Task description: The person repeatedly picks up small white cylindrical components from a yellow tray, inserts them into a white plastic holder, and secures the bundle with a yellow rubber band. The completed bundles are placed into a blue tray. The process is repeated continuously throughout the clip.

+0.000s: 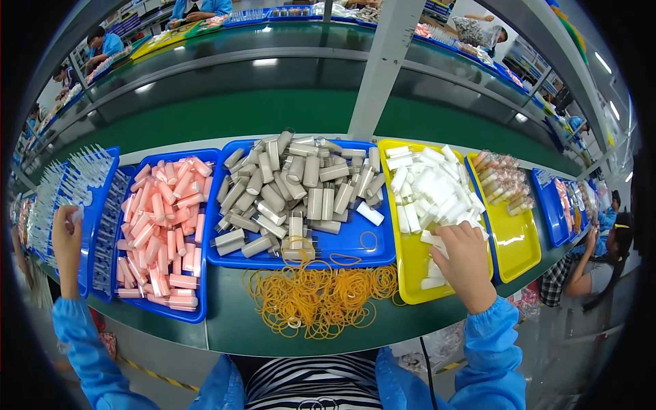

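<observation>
My left hand (66, 239) is raised at the far left beside a blue tray (102, 198) of slim translucent plastic pieces (82, 171). Its fingers are curled together, and a small pale translucent bit shows at the tips; its exact kind is unclear. Over the yellow tray (403, 283), my right hand (468, 263) pinches a white cylindrical tube (432, 240) between thumb and fingers. Beneath and beyond that hand lies a heap of similar white tubes (437, 188). Grey cylinders (294, 178) fill the blue middle tray (348, 242), and pink cylinders (167, 219) fill another blue tray (203, 301).
A pile of yellow rubber bands (311, 301) lies on the green table (229, 335) in front of me. To the right, a second yellow tray (512, 253) holds bundled pieces (502, 178). A metal post (383, 65) rises behind the trays. Other people work nearby.
</observation>
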The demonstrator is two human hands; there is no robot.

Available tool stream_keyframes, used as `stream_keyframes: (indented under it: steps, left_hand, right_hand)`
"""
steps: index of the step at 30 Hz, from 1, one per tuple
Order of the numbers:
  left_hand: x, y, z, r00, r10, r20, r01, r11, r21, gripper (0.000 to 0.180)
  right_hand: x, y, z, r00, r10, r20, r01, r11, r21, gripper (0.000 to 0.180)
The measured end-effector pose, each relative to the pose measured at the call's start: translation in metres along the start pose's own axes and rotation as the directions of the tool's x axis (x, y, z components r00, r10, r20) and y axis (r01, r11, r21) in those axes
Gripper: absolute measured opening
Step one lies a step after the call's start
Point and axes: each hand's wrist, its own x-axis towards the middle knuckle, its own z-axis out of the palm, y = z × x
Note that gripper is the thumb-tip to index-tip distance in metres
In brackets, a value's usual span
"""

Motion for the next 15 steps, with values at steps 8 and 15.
stream_keyframes:
  steps: [8, 15]
  left_hand:
    - [-0.106, 0.191, -0.036, 0.997, -0.08, -0.011, 0.054, 0.763, -0.644, 0.017]
    - [-0.141, 0.348, 0.025, 0.868, 0.422, 0.261, 0.064, 0.427, -0.902, 0.028]
  right_hand:
    - [0.009, -0.005, 0.0, 0.994, -0.08, -0.073, 0.092, 0.98, 0.176, 0.029]
    - [0.0, -0.068, -0.004, 0.965, 0.093, 0.247, -0.261, 0.215, 0.941, 0.018]
